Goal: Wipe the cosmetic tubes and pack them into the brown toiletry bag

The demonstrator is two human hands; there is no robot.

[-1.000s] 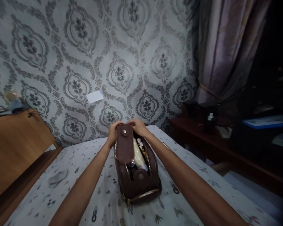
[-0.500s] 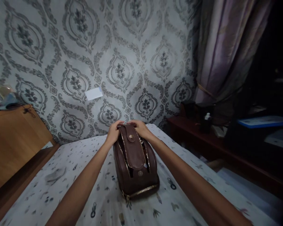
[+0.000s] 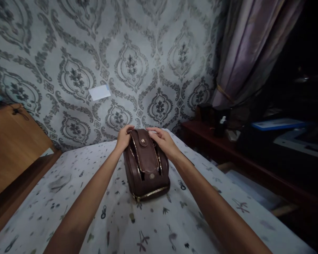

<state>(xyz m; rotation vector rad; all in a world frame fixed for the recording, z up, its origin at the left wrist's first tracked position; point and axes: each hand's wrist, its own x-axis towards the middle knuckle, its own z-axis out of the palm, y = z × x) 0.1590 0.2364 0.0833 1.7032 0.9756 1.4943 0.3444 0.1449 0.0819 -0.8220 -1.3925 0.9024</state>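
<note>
A brown leather-look handbag [image 3: 147,155] lies on the patterned bed sheet, its flap strap with a gold-coloured snap running down the middle. Gold zippers run along both sides of the strap, with dark gaps beside them, and another crosses the near end. My left hand [image 3: 124,137] grips the bag's far left corner, fingers curled over the edge. At the far right edge, my right hand [image 3: 164,140] has thumb and fingers closed on the bag beside the zipper; some fingertips are hidden, and whether they pinch a zipper pull cannot be seen.
A patterned white sheet [image 3: 116,225] covers the bed against a papered wall. To the left stands a wooden board [image 3: 18,144]. On the right, a dark red shelf [image 3: 193,135] holds dark boxes and a blue-edged item [image 3: 278,124]. A curtain [image 3: 243,53] hangs above.
The view has tilted and shifted, so the bag appears higher and slightly left. My right hand has moved from the bag's top edge toward its right side; my left hand keeps its hold.
</note>
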